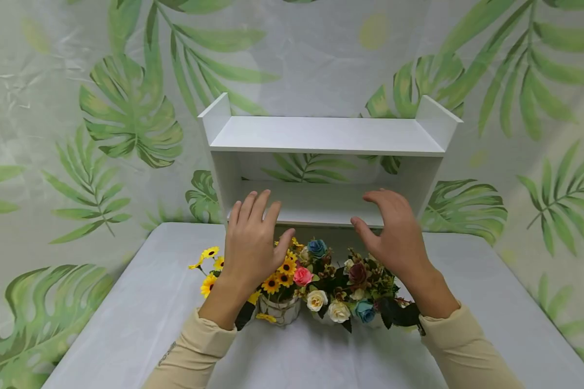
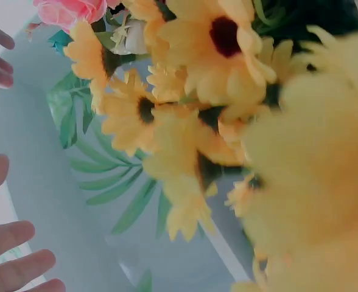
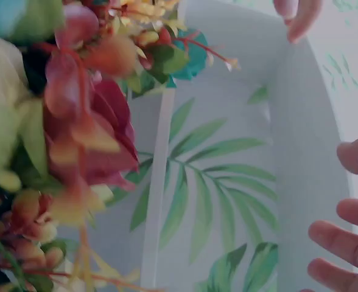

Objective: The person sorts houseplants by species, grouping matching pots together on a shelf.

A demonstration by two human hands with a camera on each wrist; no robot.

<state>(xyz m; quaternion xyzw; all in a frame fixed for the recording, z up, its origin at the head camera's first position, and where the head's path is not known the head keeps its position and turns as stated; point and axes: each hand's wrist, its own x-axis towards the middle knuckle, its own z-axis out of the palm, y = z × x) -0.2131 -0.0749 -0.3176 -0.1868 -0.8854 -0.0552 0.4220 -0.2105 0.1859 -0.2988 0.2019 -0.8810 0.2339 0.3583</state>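
Note:
My left hand (image 1: pixel 252 240) is raised over the yellow sunflowers (image 1: pixel 285 270), fingers extended and thumb out to the side. Opposite it, my right hand (image 1: pixel 396 235) hovers above the mixed roses with its fingers spread and gently bent. Neither hand holds anything. Behind them stands a white two-tier shelf (image 1: pixel 328 135), its lower board partly hidden by the hands. The sunflowers are in a pale round pot (image 1: pixel 279 310). To their right, a dark red rose (image 1: pixel 357 274), a pink rose (image 1: pixel 303 276) and cream roses (image 1: pixel 339 311) crowd together. Petals fill much of both wrist views.
A white cloth covers the table (image 1: pixel 151 302) under the flowers. Behind the shelf hangs a pale backdrop (image 1: pixel 316 59) printed with green leaves. The shelf's side panels (image 1: pixel 438 121) rise above its top board at both ends.

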